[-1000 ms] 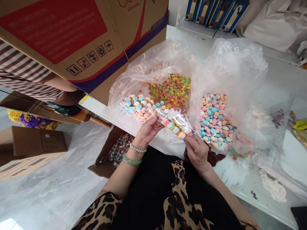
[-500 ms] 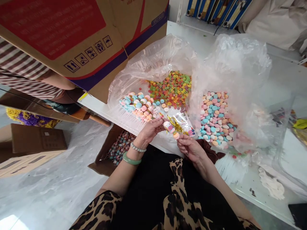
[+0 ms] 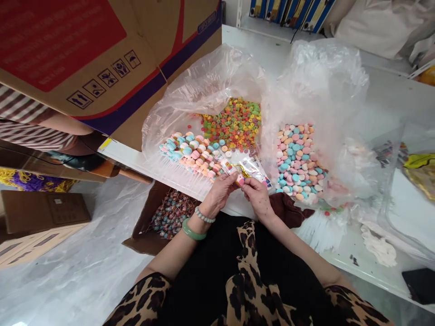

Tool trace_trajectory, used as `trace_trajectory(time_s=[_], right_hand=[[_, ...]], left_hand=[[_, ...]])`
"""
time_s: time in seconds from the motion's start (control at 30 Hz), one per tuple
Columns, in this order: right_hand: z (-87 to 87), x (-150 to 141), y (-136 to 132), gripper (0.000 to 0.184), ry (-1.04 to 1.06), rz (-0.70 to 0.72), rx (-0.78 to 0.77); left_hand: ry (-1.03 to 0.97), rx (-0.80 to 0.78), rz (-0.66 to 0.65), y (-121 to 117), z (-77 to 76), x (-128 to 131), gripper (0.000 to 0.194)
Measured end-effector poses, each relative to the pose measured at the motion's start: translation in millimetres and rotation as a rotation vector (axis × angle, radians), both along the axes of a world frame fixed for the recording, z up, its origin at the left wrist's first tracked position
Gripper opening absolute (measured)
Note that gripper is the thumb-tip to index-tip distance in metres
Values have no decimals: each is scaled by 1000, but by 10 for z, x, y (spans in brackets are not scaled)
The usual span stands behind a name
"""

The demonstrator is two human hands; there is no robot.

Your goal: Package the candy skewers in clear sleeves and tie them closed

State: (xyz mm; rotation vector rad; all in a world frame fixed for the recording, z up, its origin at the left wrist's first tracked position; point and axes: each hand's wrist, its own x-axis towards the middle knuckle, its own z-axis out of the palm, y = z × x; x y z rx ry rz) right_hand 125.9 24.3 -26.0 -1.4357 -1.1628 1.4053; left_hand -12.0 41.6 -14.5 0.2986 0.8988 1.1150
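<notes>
My left hand (image 3: pixel 220 192) and my right hand (image 3: pixel 257 195) meet at the table's front edge, thumbs and fingertips pinched together. Between them is a lollipop in a printed clear bag, mostly covered by my fingers. Gold twist ties (image 3: pixel 242 169) and printed clear bags (image 3: pixel 255 169) lie just beyond my fingertips. Beside my left hand, several candy lollipops (image 3: pixel 190 151) with white sticks lie in rows. Colourful ring gummies (image 3: pixel 234 122) are heaped behind on a plastic sheet. To the right, pastel candies (image 3: pixel 299 160) fill an open clear bag (image 3: pixel 322 86).
A large carton (image 3: pixel 136 59) stands at the left back of the white table (image 3: pixel 380 104). Below, an open box (image 3: pixel 144 237) holds wrapped lollipops. White sticks (image 3: pixel 321 231), a brown cloth (image 3: pixel 288 210) and a black phone-like object (image 3: pixel 419 285) lie right. A person's striped sleeve (image 3: pixel 27 117) shows left.
My hands have drawn together, and my fingers now cover the lollipop that showed between them. The head view has shifted slightly, moving the table's contents left in the picture.
</notes>
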Motion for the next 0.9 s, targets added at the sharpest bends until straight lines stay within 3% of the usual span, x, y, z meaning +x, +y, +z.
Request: trace_trajectory(time_s=[0.1, 0.2, 0.33, 0.43, 0.63, 0.73, 0.8, 0.9], right_hand=[[-37, 107, -46, 13, -53, 60, 13], [-56, 158, -87, 11, -106, 30, 26], [-46, 71, -15, 20, -69, 2, 71], [-65, 13, 69, 40, -148, 4, 221], [-133, 41, 24, 30, -614, 74, 751], [-105, 46, -65, 33, -815, 197, 946], [-43, 23, -127, 31, -843, 280, 982], [103, -61, -195, 27, -897, 283, 996]], left_hand=[[51, 3, 51, 26, -18, -78, 31], [116, 25, 78, 31, -34, -124, 34], [182, 103, 42, 3, -57, -5, 31], [134, 97, -15, -13, -48, 89, 31], [105, 68, -72, -52, 33, 57, 35], [96, 31, -7, -75, 2, 14, 34], [136, 38, 91, -86, -39, 4, 30], [129, -9, 194, -89, -66, 24, 28]])
